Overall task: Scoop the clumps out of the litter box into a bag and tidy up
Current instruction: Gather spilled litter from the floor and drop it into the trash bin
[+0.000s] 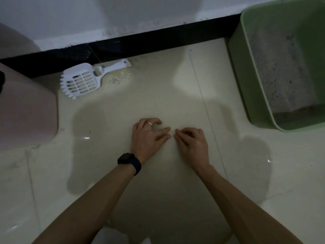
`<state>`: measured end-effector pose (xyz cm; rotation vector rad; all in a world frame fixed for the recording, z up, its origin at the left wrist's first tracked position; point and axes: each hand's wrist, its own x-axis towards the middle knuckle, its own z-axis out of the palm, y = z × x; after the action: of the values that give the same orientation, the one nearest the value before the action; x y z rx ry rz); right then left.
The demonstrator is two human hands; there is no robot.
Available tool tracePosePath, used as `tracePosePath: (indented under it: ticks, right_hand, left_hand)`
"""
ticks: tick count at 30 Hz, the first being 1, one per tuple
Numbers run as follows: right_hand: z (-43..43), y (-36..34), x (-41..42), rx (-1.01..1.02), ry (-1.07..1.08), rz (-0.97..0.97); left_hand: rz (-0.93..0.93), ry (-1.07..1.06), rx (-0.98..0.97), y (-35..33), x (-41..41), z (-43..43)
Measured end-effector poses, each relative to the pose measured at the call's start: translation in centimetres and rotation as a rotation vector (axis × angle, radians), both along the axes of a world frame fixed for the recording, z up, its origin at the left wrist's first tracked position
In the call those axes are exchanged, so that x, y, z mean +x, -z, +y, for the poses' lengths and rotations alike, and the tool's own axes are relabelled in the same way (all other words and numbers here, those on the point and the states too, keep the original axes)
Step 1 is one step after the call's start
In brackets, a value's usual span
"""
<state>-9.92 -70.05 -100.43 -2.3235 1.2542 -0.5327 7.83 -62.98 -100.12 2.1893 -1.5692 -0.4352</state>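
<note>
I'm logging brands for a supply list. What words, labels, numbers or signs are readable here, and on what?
No text is readable anywhere in this view.
White litter scoop: no marking visible.
Green litter box: plain walls, no label.
Smartwatch: screen dark, nothing shown.
Pink container: no print visible.

Both hands palm down at the centre of the frame, fingertips nearly meeting.
Two bare forearms rise from the lower edge and converge. The left hand (149,136) has its fingers spread and lightly bent. The right hand (191,141) curls its fingers, tips pointing toward the left; whether it pinches anything is unclear.
</note>
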Motion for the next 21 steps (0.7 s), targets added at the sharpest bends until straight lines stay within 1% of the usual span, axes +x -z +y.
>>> tracePosePath:
  ticks: [3,6,8,11,14,17,19,21]
  right_hand:
    - [0.0,0.1,0.3,0.011,0.004,0.003]
    - [0.0,0.2,0.4,0.016,0.016,-0.011]
    - [-0.2,0.1,0.5,0.005,0.010,-0.020]
    - [-0.6,0.2,0.3,-0.018,-0.032,0.009]
    - [-1.3,0.4,0.3,-0.089,-0.130,0.037]
    - [-1.7,0.3,0.4,-0.163,-0.219,0.095]
    - [-1.7,0.2,0.7,-0.193,-0.233,0.150]
    - [-1.7,0.1,1.0,-0.178,-0.215,0.209]
  left_hand:
    - [0.038,-0.007,-0.054,0.3,-0.6,-0.8]
    - [0.032,0.042,-0.114,0.6,-0.8,-1.5]
    - [-0.016,0.110,-0.161,0.7,-0.8,-1.9]
    - [-0.149,0.203,-0.205,1.0,-1.2,-2.2]
    - [-0.242,0.206,-0.182,1.3,-1.9,-2.0]
    - [-0.285,0.223,-0.122,1.0,-2.2,-1.9]
    - [-0.259,0.233,-0.084,0.7,-2.0,-2.1]
    - [-0.171,0.220,-0.048,0.5,-1.8,-2.2]
